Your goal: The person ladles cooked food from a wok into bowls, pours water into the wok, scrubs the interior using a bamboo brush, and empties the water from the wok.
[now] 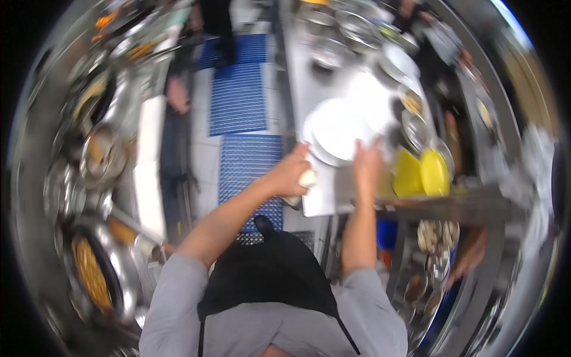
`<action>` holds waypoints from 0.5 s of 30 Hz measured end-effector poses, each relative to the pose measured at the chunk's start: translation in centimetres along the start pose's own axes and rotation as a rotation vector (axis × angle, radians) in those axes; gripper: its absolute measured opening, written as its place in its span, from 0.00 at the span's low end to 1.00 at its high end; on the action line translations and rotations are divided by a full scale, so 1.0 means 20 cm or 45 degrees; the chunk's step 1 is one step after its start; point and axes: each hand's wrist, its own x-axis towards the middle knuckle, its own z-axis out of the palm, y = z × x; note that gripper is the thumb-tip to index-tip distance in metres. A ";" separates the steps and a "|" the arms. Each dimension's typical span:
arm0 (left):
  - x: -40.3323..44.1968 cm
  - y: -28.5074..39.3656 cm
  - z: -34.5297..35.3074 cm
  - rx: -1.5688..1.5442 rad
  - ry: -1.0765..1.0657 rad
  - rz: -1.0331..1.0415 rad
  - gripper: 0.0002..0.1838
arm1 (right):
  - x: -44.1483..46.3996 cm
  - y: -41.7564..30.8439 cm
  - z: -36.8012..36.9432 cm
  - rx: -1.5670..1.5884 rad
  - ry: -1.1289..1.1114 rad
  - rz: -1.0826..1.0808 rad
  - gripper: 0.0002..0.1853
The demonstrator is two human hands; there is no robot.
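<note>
A stack of white plates (342, 130), or one wide-rimmed plate, lies on the steel counter in front of me. My left hand (292, 171) is at its lower left edge, with the fingers curled around a small pale, rounded thing (307, 178) whose kind I cannot make out. At the plate's lower right edge is my right hand (367, 160), its fingertips apart and smeared by motion. Whether those fingertips touch the rim I cannot tell.
Yellow containers (421, 172) and steel bowls (414, 130) stand to the right on the counter (318, 205). Blue mats (238, 101) cover the aisle floor. Pans of food (92, 268) line the left side. Other people stand at the far aisle and across the counter.
</note>
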 end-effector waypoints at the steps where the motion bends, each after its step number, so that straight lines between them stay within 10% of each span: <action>1: -0.04 0.10 0.01 -0.160 0.081 -0.094 0.28 | 0.02 0.15 0.07 -0.047 0.667 -0.456 0.32; 6: -0.32 0.72 0.42 -1.394 0.617 -0.562 0.21 | -0.29 0.25 -0.49 0.241 -0.037 -0.907 0.16; 15: -1.43 1.09 0.52 -1.923 2.007 -1.298 0.19 | -1.07 0.26 0.58 -0.069 -1.455 -1.400 0.11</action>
